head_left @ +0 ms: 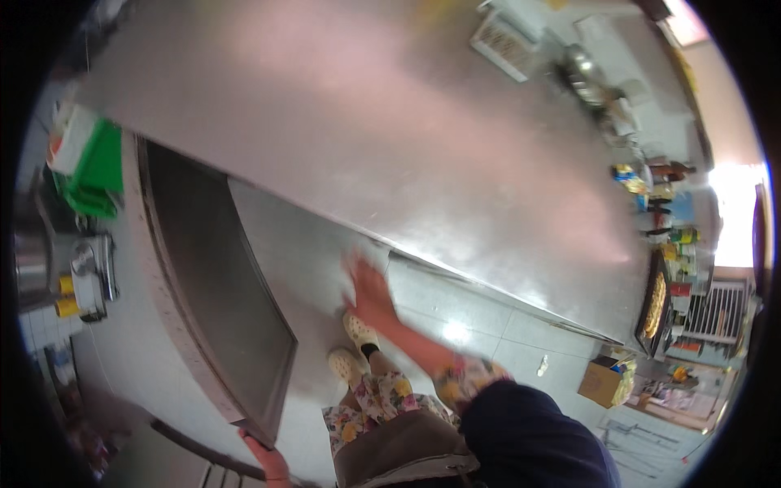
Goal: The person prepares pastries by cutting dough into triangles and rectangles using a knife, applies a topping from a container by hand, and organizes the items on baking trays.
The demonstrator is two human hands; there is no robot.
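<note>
My left hand (264, 459) is at the bottom, its fingers closed round the near corner of a large dark rectangular tray (215, 244). The tray has a thin raised rim and slants up toward the far left, its far end by the edge of a long stainless steel table (423, 163). My right hand (370, 285) reaches out in front of me with its fingers spread and blurred. It holds nothing and is close to the table's near edge, over the floor.
A green plastic crate (96, 175) stands at far left, near a kitchen scale (93, 268). On the table's far right are a white basket (503, 45), metal bowls (582, 73) and a dark tray of golden food (653, 305). A cardboard box (602, 382) sits on the tiled floor.
</note>
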